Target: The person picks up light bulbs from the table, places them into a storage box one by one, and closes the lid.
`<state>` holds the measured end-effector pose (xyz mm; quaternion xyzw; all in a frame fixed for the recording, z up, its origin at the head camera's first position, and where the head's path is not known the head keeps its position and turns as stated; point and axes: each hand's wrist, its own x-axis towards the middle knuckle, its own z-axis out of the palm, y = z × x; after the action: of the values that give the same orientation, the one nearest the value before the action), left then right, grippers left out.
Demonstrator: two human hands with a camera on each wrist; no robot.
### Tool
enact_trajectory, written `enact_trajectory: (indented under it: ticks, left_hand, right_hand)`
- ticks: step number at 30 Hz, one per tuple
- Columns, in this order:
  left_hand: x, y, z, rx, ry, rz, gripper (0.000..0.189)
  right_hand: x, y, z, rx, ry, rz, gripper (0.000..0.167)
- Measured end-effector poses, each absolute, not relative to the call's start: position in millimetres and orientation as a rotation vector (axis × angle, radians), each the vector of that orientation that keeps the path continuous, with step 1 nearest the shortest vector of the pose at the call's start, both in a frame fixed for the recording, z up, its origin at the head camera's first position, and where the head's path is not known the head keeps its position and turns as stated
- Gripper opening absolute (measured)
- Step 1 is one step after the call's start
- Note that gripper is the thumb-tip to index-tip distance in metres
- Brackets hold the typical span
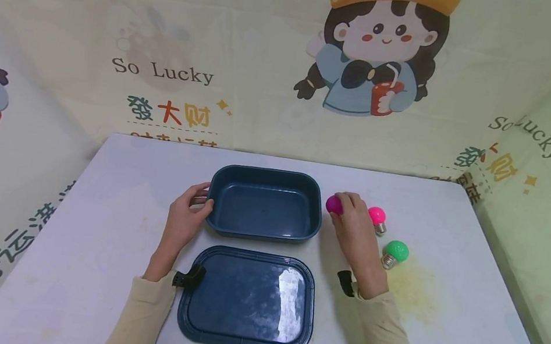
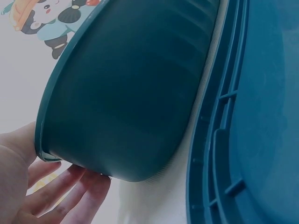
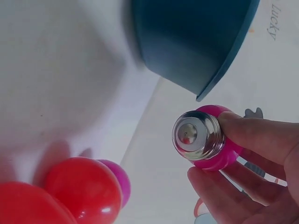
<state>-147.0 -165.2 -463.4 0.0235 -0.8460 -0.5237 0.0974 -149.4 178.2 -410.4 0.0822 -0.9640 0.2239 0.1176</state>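
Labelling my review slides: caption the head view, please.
Left hand grips an empty box, right hand holds a bulb, other bulbs and a lid nearby.

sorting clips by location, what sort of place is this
Probably a staged tabletop recording spot, not an ordinary room: a white table has a cartoon-printed backdrop around three sides, with a blue box and colored bulbs.

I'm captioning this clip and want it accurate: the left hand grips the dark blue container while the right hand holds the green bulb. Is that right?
Not quite: the right hand holds the purple bulb; the green bulb lies on the table, as the head view shows. The left hand does grip the dark blue container.
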Motion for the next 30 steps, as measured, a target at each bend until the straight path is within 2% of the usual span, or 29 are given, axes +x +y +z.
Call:
enact_trajectory:
  ticks: [22, 30]
  left_hand:
    - [-146, -164, -463, 0.069, -2.503, -1.54, 0.042]
    - [-146, -164, -464, 0.075, -2.499, -1.543, 0.043]
  right_hand:
    - [-148, 164, -398, 0.282, -2.795, 0.7, 0.053]
    - [-149, 160, -394, 0.336, -2.765, 0.69, 0.049]
